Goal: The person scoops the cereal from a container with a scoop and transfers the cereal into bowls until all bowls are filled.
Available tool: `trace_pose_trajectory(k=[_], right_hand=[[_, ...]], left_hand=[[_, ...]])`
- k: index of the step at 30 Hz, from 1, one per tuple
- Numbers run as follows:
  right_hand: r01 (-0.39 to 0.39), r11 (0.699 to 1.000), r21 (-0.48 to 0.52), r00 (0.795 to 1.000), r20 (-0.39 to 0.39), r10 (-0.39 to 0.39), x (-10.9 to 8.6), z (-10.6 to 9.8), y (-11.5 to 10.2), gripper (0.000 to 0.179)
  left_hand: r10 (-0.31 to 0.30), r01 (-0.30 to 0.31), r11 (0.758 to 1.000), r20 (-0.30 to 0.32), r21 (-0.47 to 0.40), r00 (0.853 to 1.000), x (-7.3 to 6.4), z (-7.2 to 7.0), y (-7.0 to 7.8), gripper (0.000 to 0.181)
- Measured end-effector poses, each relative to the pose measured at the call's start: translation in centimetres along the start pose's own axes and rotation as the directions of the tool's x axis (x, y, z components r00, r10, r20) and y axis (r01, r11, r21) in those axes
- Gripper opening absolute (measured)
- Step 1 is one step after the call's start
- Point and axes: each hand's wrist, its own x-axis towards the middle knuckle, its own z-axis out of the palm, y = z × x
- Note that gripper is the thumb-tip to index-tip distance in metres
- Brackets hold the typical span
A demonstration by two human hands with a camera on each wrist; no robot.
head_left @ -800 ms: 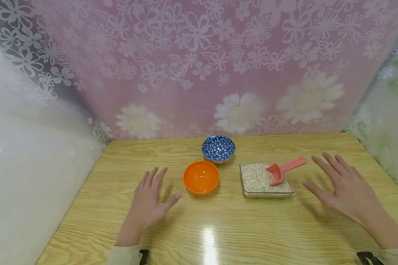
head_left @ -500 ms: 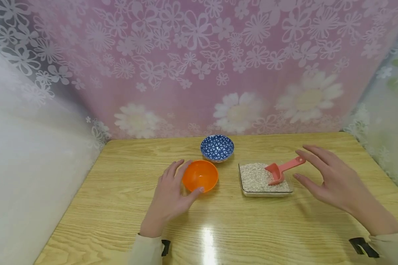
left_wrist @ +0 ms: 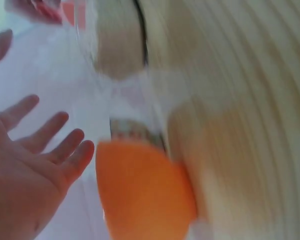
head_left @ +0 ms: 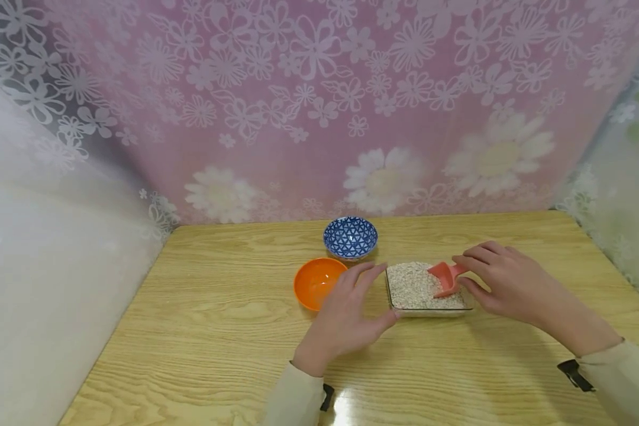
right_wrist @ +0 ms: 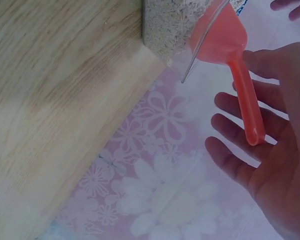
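Note:
A rectangular glass container (head_left: pixel 431 312) full of pale oat flakes (head_left: pixel 412 284) stands right of centre on the table. In it lies a coral-red scoop (head_left: pixel 445 280), its handle pointing right. My right hand (head_left: pixel 511 287) is around that handle; in the right wrist view the thumb lies by the scoop's neck and the other fingers spread loosely behind the handle (right_wrist: pixel 247 105). My left hand (head_left: pixel 341 325), fingers spread, hovers at the container's left side, thumb near its front left corner; contact cannot be made out. It partly covers an orange bowl (head_left: pixel 311 284).
A blue-and-white patterned bowl (head_left: pixel 350 238) stands behind the orange one. The wood-grain table (head_left: pixel 202 331) ends at a pink floral curtain (head_left: pixel 298 118) at the back, with pale curtains at both sides.
My left hand has travelled right, past the orange bowl to the container. My right hand has come in leftward over the scoop's handle. Bowls, container and scoop have stayed put.

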Motion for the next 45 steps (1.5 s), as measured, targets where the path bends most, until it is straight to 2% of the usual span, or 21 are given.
trace_pose_trajectory(k=[3,6,10,14,17,21,22,24,25,29,33,36,40,45], right_hand=[[0.007,0.999,-0.036,1.0,0.013,-0.007,0.1,0.1,0.2,0.083],[-0.004,1.0,-0.027,0.999,0.034,0.005,0.0,0.1,0.4,0.082],[-0.028,0.999,0.02,0.999,0.033,0.027,-0.3,0.4,0.7,0.074],[-0.062,0.996,0.068,0.998,0.027,0.06,-0.7,0.4,1.2,0.066],[-0.091,0.99,0.104,0.996,0.031,0.088,-1.2,0.5,1.7,0.06],[-0.17,0.971,0.167,0.984,0.075,0.16,-2.1,0.8,2.0,0.015],[-0.192,0.964,0.185,0.98,0.091,0.178,-2.3,0.9,2.0,0.012],[-0.23,0.948,0.222,0.972,0.11,0.21,-2.6,1.2,1.9,0.028],[-0.239,0.941,0.24,0.97,0.112,0.217,-2.7,1.3,1.9,0.03],[-0.224,0.93,0.292,0.974,0.079,0.21,-2.9,2.2,1.8,0.032],[-0.177,0.933,0.315,0.984,0.037,0.174,-3.0,3.1,1.6,0.029],[-0.173,0.934,0.312,0.985,0.027,0.173,-2.9,3.6,1.3,0.027],[-0.218,0.924,0.315,0.976,0.058,0.211,-3.0,3.8,0.9,0.029],[-0.311,0.89,0.333,0.95,0.115,0.289,-3.5,3.1,0.9,0.032]], left_hand=[[-0.075,0.081,0.992,0.056,-0.096,0.996,0.7,0.9,0.7,0.075],[-0.136,0.151,0.974,0.101,-0.168,0.986,1.5,1.8,1.0,0.081],[-0.201,0.231,0.95,0.157,-0.211,0.967,2.4,2.8,1.1,0.098],[-0.239,0.278,0.94,0.199,-0.199,0.95,3.2,3.7,0.9,0.117],[-0.255,0.295,0.941,0.225,-0.165,0.94,3.7,4.2,0.7,0.127],[-0.272,0.315,0.938,0.249,-0.148,0.929,4.3,4.7,0.4,0.133],[-0.276,0.32,0.936,0.253,-0.15,0.927,4.4,4.8,0.3,0.134],[-0.281,0.326,0.933,0.257,-0.152,0.925,4.7,4.9,0.1,0.134],[-0.282,0.327,0.933,0.257,-0.149,0.924,4.8,5.0,0.0,0.135],[-0.282,0.33,0.932,0.273,-0.149,0.92,5.1,5.2,-0.2,0.135],[-0.279,0.332,0.93,0.286,-0.156,0.917,5.3,5.4,-0.2,0.135],[-0.277,0.333,0.929,0.294,-0.159,0.915,5.3,5.4,-0.2,0.135],[-0.28,0.336,0.929,0.3,-0.156,0.912,5.3,5.5,-0.2,0.135],[-0.282,0.337,0.93,0.306,-0.145,0.909,5.3,5.5,-0.2,0.136]])
